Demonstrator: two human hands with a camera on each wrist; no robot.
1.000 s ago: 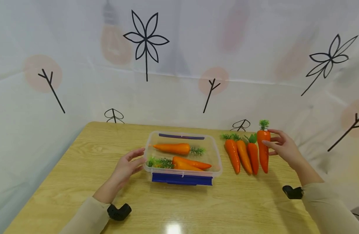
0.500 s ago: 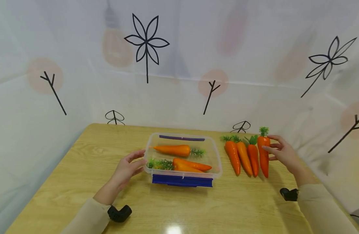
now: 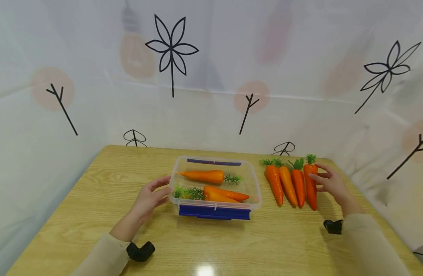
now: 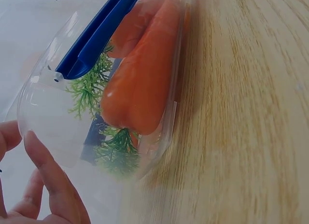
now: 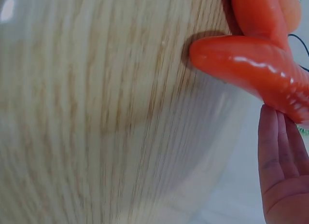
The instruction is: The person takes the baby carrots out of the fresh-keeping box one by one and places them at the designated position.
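Observation:
In the head view my right hand point(image 3: 332, 186) pinches an orange toy carrot point(image 3: 310, 188) by its upper part, thumb across the top and fingers along its right side. Beside it several more carrots point(image 3: 274, 186) lie in a row, green tops toward the wall. The right wrist view has the fingertips against the glossy held carrot point(image 5: 241, 57), whose tip sits close over the wood; the thumb is hidden there. My left hand point(image 3: 147, 199) rests relaxed fingertips at the left rim of a clear plastic box point(image 3: 254, 188). Inside that box lie three carrots point(image 3: 202, 176) with green tops.
A blue latch flap point(image 3: 215, 212) hangs on the box's near side, and another blue flap point(image 3: 214, 161) is at its far side. The wooden table point(image 3: 232, 245) ends against a white patterned cloth point(image 3: 211, 115). Dark wrist devices point(image 3: 140, 251) sit at both sleeves.
My right hand has lowered the carrot toward the table, bringing it down and close beside the row's rightmost one. The left hand and the box have stayed in place.

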